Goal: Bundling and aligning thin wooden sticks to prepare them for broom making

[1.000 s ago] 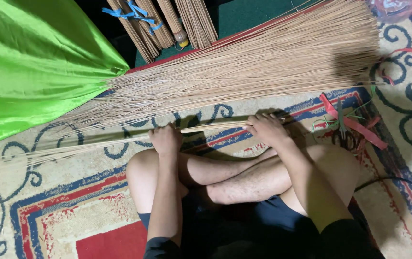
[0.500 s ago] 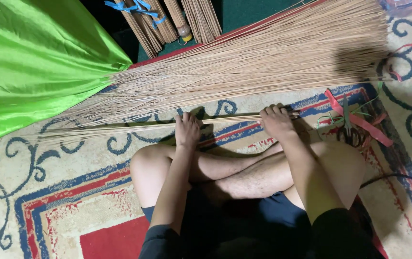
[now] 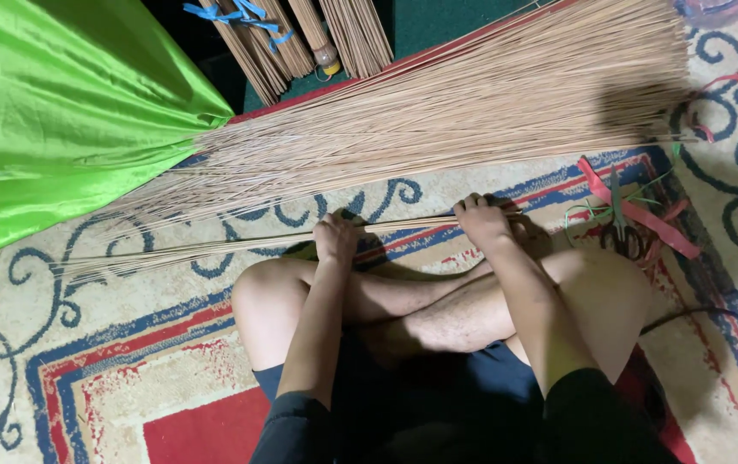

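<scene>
Gripping thin stick bundle (image 3: 240,245) w/ both hands: left hand (image 3: 336,239) & right hand (image 3: 482,222) clenched round it, bundle lying across carpet (image 3: 85,344) before crossed legs. Gathering step, prob; next needs tie, scissors (image 3: 622,230) nearby

Sticks (image 3: 438,129): dry, matt, thin plant fibre; green cloth (image 3: 51,112): glossy satin sheen; carpet (image 3: 85,369): woven pile, matt; ribbons (image 3: 644,215): smooth plastic.
</scene>
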